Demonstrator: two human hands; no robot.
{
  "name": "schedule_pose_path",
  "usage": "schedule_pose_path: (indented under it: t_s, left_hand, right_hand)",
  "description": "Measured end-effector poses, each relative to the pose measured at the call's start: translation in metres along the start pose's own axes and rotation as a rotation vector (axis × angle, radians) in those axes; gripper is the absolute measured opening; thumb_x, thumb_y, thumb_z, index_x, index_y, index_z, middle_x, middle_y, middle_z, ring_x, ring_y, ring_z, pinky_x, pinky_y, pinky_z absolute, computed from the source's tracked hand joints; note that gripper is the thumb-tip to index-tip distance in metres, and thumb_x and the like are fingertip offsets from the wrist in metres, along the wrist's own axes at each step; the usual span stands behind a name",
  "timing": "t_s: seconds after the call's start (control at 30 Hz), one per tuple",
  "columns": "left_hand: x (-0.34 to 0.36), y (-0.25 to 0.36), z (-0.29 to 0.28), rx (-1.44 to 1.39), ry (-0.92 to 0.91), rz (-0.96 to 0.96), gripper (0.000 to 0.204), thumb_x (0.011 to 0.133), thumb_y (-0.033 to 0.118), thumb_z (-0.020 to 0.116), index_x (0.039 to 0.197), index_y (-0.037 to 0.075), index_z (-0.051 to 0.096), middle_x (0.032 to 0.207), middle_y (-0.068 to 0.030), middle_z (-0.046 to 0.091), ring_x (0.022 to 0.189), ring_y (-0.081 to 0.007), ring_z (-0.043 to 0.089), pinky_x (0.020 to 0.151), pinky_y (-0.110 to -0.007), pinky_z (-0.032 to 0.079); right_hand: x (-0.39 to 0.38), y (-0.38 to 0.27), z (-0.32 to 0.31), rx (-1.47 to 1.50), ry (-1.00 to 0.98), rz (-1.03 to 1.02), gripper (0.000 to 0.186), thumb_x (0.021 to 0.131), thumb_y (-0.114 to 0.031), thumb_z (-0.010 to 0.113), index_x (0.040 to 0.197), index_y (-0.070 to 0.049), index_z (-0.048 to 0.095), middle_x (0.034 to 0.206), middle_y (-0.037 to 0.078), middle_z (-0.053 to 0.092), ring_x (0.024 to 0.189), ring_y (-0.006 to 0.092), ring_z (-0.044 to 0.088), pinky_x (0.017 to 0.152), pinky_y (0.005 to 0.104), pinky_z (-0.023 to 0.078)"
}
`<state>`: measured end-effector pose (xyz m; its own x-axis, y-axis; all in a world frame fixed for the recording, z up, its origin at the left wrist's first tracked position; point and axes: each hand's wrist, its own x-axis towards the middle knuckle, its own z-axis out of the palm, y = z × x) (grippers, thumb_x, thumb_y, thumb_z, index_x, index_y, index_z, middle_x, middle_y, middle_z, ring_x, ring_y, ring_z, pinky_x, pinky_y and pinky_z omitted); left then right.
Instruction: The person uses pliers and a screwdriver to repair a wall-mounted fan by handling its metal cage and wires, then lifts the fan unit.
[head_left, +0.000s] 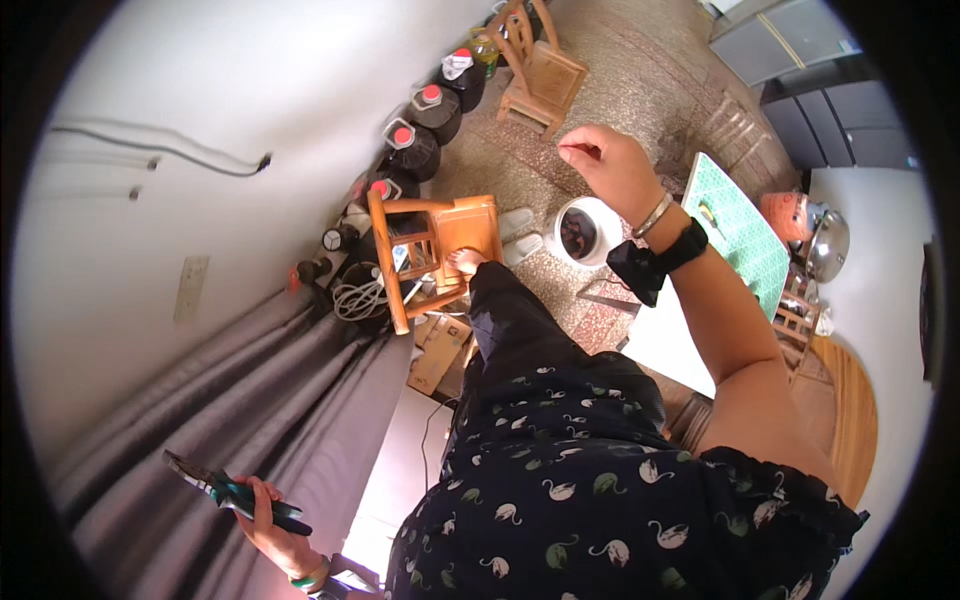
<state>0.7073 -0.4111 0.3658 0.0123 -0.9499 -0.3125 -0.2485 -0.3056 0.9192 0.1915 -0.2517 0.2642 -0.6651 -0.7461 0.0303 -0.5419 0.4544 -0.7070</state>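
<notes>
Low in the view, my left hand (262, 522) grips green-and-black pliers (230, 492) in front of the grey curtain (180, 400). My right hand (605, 170) is raised at the upper middle with fingers curled together; I cannot make out what, if anything, is between them. A bracelet and a black device (645, 268) are on that wrist. Below it stand a white bucket (555, 252) with dark contents and a table with a green patterned top (750, 255). My bare foot (465, 258) rests on a small wooden chair (470, 225), beside white slippers (520, 247).
Dark jugs with red caps (410, 150) line the white wall, alongside a coiled white cable (358, 300) and cardboard boxes (440, 355). Another wooden chair (545, 80) stands at the top. Grey cabinets (830, 125), a metal pot lid (828, 245) and a round wooden board (850, 410) are on the right.
</notes>
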Motion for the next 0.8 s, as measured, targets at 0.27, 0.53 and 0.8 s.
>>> schedule_pose_path:
  t_s: [0.27, 0.53, 0.8]
  left_hand:
    - [-0.049, -0.06, -0.032, -0.037, 0.104, -0.135, 0.023, 0.086, 0.003, 0.065, 0.107, 0.003, 0.055, 0.083, -0.0029, 0.053, 0.071, -0.0105, 0.048, 0.067, -0.024, 0.04]
    - [-0.07, -0.104, -0.055, -0.091, -0.013, -0.155, 0.025, 0.087, 0.005, 0.063, 0.108, 0.004, 0.052, 0.084, -0.0022, 0.052, 0.071, -0.0118, 0.048, 0.065, -0.025, 0.04]
    - [-0.067, -0.132, -0.047, -0.085, -0.072, -0.188, 0.026, 0.084, 0.002, 0.063, 0.107, 0.004, 0.052, 0.083, -0.0028, 0.052, 0.07, -0.0121, 0.049, 0.064, -0.025, 0.04]
  right_hand:
    - [-0.042, 0.038, 0.027, -0.09, -0.078, -0.011, 0.011, 0.089, -0.011, 0.058, 0.096, -0.009, 0.066, 0.086, 0.013, 0.068, 0.08, 0.0302, 0.066, 0.07, 0.0374, 0.051]
    - [-0.112, 0.103, 0.01, -0.237, -0.108, 0.289, 0.026, 0.088, -0.013, 0.065, 0.112, -0.003, 0.06, 0.09, 0.01, 0.066, 0.079, 0.0183, 0.065, 0.074, 0.03, 0.051]
    - [-0.183, 0.22, -0.05, -0.11, 0.029, 0.69, 0.038, 0.079, -0.026, 0.067, 0.104, 0.003, 0.064, 0.088, 0.017, 0.068, 0.064, 0.0226, 0.066, 0.063, 0.0326, 0.053]
